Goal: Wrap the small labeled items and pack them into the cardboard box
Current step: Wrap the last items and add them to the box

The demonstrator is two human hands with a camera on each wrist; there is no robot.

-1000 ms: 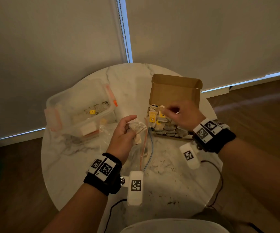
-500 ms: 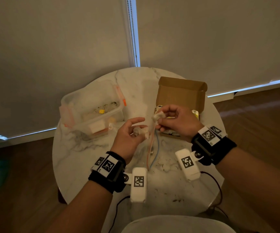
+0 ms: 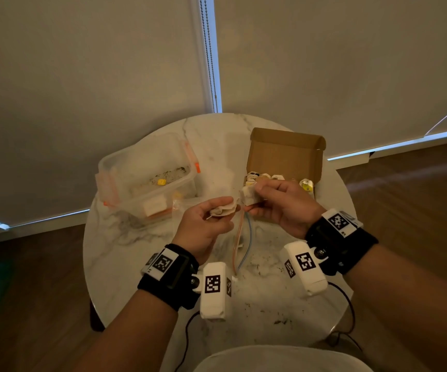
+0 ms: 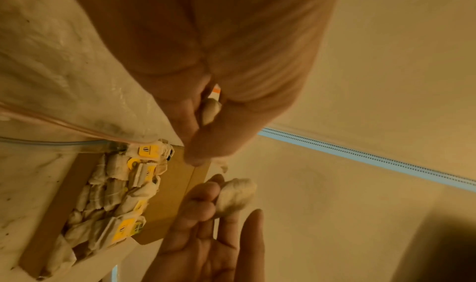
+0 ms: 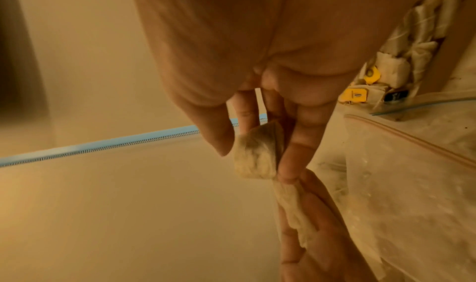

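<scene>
Above the table's middle my left hand grips a crumpled piece of wrapping paper, also seen between its fingers. My right hand pinches a small paper-wrapped item just to the right of it; the wrapped item sits between thumb and fingers. In the right wrist view a strip of paper runs from it toward the left hand. Behind the hands stands the open cardboard box, with several wrapped items with yellow labels inside.
A clear plastic container with orange clips stands at the back left of the round marble table. A clear zip bag lies under the hands. Dark crumbs dot the near tabletop. Window blinds hang behind the table.
My right hand came back from the box with a wrapped item and met the left hand. The left hand rose slightly and closed its fingers on the paper.
</scene>
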